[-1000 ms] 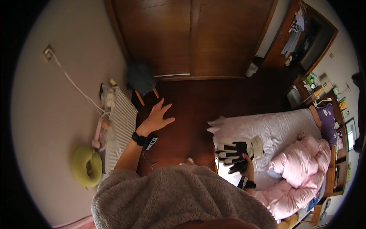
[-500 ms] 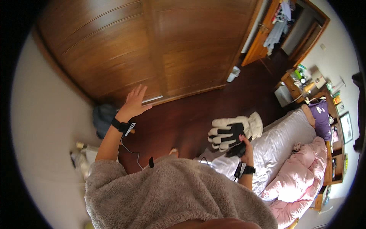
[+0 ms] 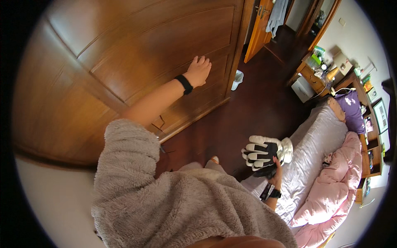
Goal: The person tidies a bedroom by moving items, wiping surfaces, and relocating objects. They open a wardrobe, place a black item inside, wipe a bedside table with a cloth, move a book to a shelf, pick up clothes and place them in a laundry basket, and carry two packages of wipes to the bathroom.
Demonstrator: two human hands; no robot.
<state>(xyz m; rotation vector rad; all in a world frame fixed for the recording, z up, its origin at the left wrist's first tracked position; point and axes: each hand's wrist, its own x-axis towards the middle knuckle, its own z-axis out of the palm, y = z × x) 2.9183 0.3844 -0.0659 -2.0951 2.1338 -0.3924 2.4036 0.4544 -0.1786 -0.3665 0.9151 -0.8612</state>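
My right hand is closed on a padded white-and-black glove, holding it out with the fingers spread to the left. A dark bundle sits beside it in the same grip, perhaps part of a second glove. My left hand stretches forward in front of a brown wooden wardrobe door, its fingers extended and holding nothing. Whether its palm touches the wood I cannot tell. Each wrist wears a black band.
To the right is a bed with a silvery sheet, a pink quilt and a purple pillow. A small bin stands at the wardrobe's far end. Beyond it an orange-brown door stands ajar with clothes hanging on it.
My left hand has swung forward and right along the wardrobe front. The view has turned and moved nearer the wardrobe. The glove stays in my right hand.
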